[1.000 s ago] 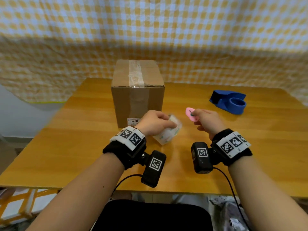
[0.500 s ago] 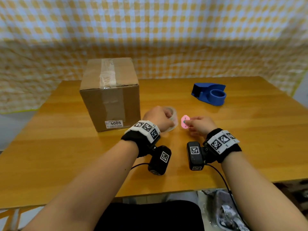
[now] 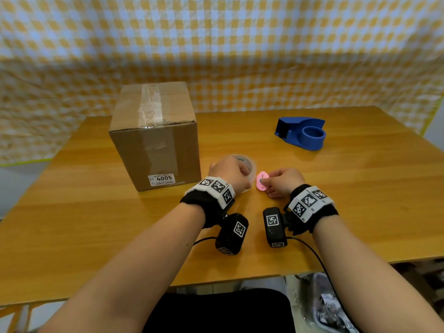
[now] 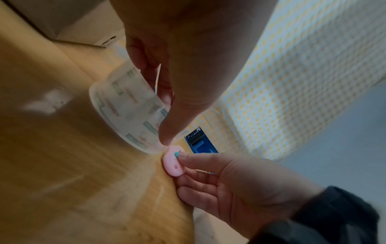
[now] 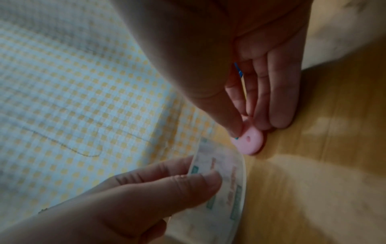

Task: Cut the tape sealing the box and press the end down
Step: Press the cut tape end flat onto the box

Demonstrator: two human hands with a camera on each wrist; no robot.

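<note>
A brown cardboard box (image 3: 156, 138) stands on the table's left half, with clear tape (image 3: 150, 109) running over its top and down its front. My left hand (image 3: 230, 173) grips a roll of clear tape (image 3: 247, 164) just right of the box; thumb and fingers curl round the roll (image 4: 125, 107). My right hand (image 3: 281, 181) pinches a small pink cutter (image 3: 261, 180) between thumb and fingers, close beside the roll (image 5: 221, 189). The cutter (image 4: 173, 162) has a teal slider under the thumb, and the pink cutter (image 5: 249, 143) rests near the tabletop.
A blue tape dispenser (image 3: 302, 133) sits at the back right of the wooden table (image 3: 360, 200). A yellow checked cloth (image 3: 216, 56) hangs behind. The table's near edge runs below my wrists.
Both hands have come down to the tabletop right of the box, with the roll and the cutter drawn close together. My head view has swung right, so the box now shows further left.
</note>
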